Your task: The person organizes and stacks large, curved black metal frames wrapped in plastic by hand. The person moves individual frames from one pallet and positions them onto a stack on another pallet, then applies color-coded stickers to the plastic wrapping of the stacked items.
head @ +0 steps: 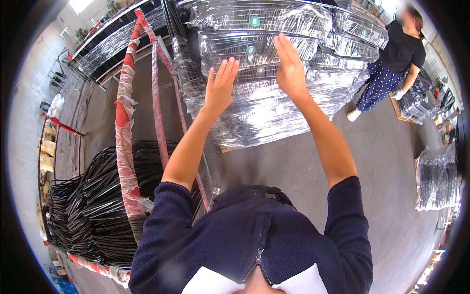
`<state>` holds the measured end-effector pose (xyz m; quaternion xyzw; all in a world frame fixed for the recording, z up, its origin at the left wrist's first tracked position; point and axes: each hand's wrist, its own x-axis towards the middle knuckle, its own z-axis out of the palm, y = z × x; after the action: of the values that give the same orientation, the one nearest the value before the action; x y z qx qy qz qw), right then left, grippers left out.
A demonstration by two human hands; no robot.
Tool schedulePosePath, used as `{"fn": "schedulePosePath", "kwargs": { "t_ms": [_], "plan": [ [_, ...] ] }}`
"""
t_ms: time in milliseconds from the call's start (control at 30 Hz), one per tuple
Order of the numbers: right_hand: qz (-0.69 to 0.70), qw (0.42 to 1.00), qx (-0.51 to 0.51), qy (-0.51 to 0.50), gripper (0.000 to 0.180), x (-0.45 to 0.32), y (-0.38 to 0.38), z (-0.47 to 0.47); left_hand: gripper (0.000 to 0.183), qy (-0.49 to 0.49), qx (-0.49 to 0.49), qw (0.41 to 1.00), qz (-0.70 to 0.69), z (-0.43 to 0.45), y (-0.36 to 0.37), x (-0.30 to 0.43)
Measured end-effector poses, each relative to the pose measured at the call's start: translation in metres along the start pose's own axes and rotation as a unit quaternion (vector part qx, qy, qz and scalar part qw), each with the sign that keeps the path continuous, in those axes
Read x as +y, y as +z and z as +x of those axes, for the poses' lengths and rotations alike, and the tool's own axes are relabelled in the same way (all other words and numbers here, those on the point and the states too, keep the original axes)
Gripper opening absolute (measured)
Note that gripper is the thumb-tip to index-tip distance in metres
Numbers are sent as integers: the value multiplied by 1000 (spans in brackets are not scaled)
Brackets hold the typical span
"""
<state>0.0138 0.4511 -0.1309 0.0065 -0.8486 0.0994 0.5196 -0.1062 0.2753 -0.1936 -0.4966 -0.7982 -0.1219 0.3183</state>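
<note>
A tall stack of black parts wrapped in clear stretch film [264,117] stands in front of me. My left hand [222,82] is at the front of the stack, palm down, fingers apart and nothing held. To its right, my right hand [290,70] is raised at the stack with fingers extended and empty; whether it touches the film I cannot tell. Round green stickers with a mark, such as one green sticker [254,21], show on the wrapped bundles between and above my hands.
A rack frame wrapped in red and clear film [125,121] stands at left, beside many black bent rods [106,205]. A co-worker [400,58] stands at upper right near another wrapped pile [415,99]. A further film-wrapped stack [438,180] is at far right.
</note>
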Motion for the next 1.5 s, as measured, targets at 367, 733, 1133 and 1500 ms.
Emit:
{"fn": "schedulePosePath", "kwargs": {
  "t_ms": [367, 733, 1133, 1500],
  "plan": [
    [-116, 934, -332, 71, 85, 67, 53, -121, 76, -9, -11, 984, -176, -36, 13, 17],
    [-65, 955, -289, 30, 80, 73, 54, -121, 73, -15, -173, 980, -98, -75, 112, 47],
    [-50, 951, -299, 55, 82, 116, 96, -263, 72, 29, -24, 999, 39, -90, 178, 47],
    [-58, 992, -107, -25, 78, 139, 150, -291, 60, 68, 53, 994, -73, -170, 234, 69]
  ]
}}
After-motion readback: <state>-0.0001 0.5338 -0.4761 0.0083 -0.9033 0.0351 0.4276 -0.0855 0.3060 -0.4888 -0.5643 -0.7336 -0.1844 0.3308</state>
